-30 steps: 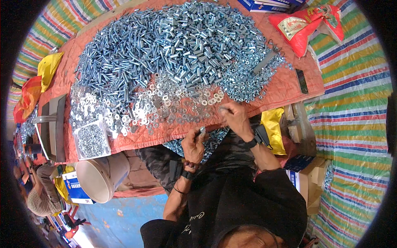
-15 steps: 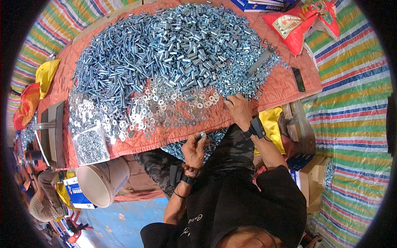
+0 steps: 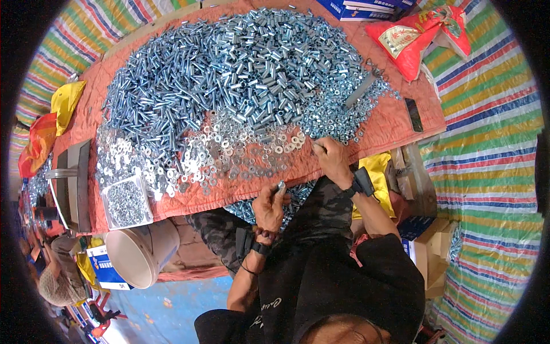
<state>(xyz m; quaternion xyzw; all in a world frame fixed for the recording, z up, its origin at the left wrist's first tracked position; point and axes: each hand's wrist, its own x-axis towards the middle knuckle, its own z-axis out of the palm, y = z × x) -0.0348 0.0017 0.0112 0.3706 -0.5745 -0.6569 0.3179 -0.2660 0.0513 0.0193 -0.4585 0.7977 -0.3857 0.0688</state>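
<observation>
Metal piece (image 3: 281,186) at upper end of left hand (image 3: 267,208), pinched in its grip

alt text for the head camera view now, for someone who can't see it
A person's left hand holds a small metal part by the near edge of a red cloth; the right hand is beside loose nuts. Heaped metal tubes and scattered washers lie on it.

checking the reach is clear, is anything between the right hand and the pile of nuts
Nothing visible: the right hand is at the near edge of the nuts; the grey bar lies farther back.
</observation>
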